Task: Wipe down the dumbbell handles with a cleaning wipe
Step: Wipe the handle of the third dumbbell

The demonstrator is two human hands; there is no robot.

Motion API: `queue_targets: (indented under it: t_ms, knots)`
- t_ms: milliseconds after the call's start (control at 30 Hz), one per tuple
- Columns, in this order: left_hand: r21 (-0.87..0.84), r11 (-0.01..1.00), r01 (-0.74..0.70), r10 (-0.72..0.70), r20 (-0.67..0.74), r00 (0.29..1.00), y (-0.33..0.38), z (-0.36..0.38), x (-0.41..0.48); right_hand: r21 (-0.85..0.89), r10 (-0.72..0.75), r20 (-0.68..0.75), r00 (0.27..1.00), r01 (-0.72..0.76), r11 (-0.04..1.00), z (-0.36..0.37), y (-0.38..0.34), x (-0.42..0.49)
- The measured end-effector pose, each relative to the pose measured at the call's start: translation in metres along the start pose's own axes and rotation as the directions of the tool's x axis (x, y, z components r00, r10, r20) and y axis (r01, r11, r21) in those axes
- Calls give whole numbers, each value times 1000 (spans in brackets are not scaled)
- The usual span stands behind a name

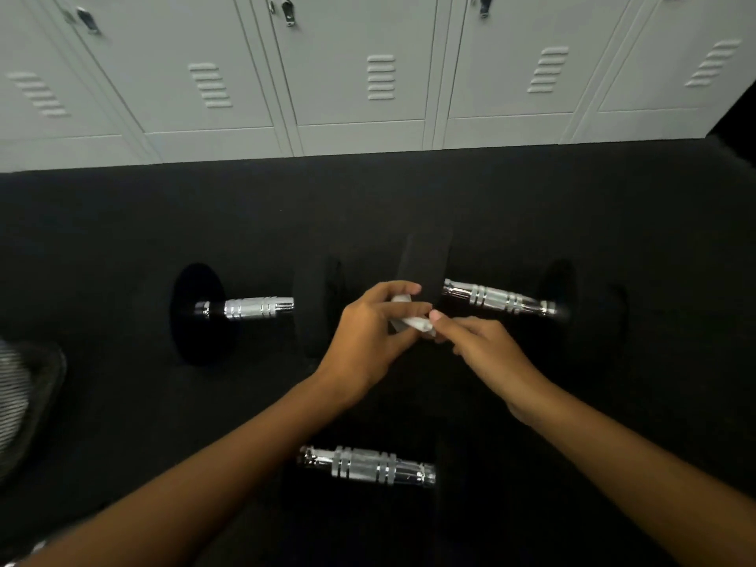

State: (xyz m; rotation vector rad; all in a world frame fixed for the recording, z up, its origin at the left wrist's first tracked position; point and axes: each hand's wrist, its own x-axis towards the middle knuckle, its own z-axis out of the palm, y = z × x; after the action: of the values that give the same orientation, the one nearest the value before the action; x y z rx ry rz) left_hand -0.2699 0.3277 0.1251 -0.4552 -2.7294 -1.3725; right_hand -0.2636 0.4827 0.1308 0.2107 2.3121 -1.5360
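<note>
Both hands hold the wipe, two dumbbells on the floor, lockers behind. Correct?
No, the head view shows three dumbbells on the floor: left dumbbell, right dumbbell, near dumbbell. The left hand and right hand do hold the wipe, lockers behind.

Row of pale grey metal lockers across the top, doors shut, bases meeting the floor. Each door has a louvred vent and a dark latch near the top. Black carpeted floor fills the rest. A grey mesh object sits at the left edge, cut off; can't tell what it is.
</note>
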Motion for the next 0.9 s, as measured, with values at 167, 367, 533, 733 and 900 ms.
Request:
queue_targets:
  t_ms: [167, 367, 533, 733, 900]
  knots:
    - [20, 999, -40, 38, 105, 994, -16, -28, -32, 48, 133, 222, 966, -147, 988, 25, -6, -20]
    - [-15, 1000, -20, 22, 155, 988, -33, -49, -69, 180, 198, 290, 936, -257, 950, 54, -7, -33]
    - [-107, 991, 84, -66, 161, 985, -48, -52, -96, 317, 208, 233, 950, -277, 907, 84, 2, -42]
    - [-238, 932, 274, -228, 205, 952, -61, -52, -121, 397, 226, 137, 965, -262, 879, 106, 11, -57]
    - [-144, 952, 270, -225, 271, 936, -74, -50, -130, 152, 181, -1, 984, -179, 972, 127, 26, -62]
